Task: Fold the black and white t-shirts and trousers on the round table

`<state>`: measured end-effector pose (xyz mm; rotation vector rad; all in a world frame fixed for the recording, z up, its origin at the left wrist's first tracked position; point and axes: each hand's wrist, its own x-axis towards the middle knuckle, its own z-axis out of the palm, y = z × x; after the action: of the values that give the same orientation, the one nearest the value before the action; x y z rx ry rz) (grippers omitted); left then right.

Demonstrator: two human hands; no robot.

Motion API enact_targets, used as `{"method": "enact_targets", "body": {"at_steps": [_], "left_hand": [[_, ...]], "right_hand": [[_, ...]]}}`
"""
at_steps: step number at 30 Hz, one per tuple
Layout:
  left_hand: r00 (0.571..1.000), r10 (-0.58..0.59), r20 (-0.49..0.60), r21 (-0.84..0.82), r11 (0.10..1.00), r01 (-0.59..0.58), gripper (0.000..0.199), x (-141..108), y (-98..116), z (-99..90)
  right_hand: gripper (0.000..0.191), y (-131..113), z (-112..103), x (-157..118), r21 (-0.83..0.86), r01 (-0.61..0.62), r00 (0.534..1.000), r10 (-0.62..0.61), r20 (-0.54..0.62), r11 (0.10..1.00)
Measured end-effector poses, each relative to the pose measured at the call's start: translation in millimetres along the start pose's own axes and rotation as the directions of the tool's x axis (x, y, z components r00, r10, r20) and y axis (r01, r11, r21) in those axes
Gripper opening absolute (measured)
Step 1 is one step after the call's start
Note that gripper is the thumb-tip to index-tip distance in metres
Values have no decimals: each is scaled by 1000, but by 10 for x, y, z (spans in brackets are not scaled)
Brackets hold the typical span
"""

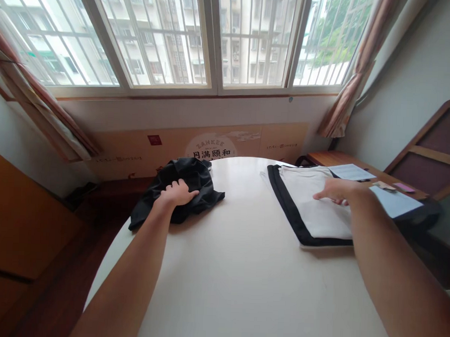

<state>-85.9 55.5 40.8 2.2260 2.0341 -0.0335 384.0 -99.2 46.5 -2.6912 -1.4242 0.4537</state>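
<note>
Although its fingers lie over a bunched black garment (205,180) on the left half of the round table (242,278), the left hand (177,193) shows no definite grip: it presses down with slightly curled fingers, and I cannot tell whether they pinch any cloth. The folds hide the garment's shape, so its kind is hard to make out. On the table's right half, the right hand (334,190) is open, its fingers stretched flat on a folded white garment (315,207) with a wide black border. The right forearm covers part of that garment, and a pale edge shows beneath the border, though what it belongs to is hard to say. Only these two hands are in view, both the person's own, and the bottom of the frame cuts off the arms. Beyond the table's right side, a wooden desk (333,158) carries two white sheets of paper (395,202), one pink card (403,187) and one small tan tag (384,185); any print on them is too small to read. Behind the table, its rim hides the lower part of a printed board (166,148), and two curtains (347,94) frame the barred window (156,36) above it
</note>
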Motion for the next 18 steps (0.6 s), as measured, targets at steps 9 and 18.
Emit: {"method": "enact_targets", "body": {"at_steps": [9,18], "left_hand": [[999,11,-48,26,1000,-10,92,-54,77,-227],[813,530,-242,-384,717,-582,57,-656,630,-574]], "right_hand": [[27,-53,-118,-124,157,99,987,-118,112,983],[35,-693,-477,-866,644,632,747,-559,-359,431]]}}
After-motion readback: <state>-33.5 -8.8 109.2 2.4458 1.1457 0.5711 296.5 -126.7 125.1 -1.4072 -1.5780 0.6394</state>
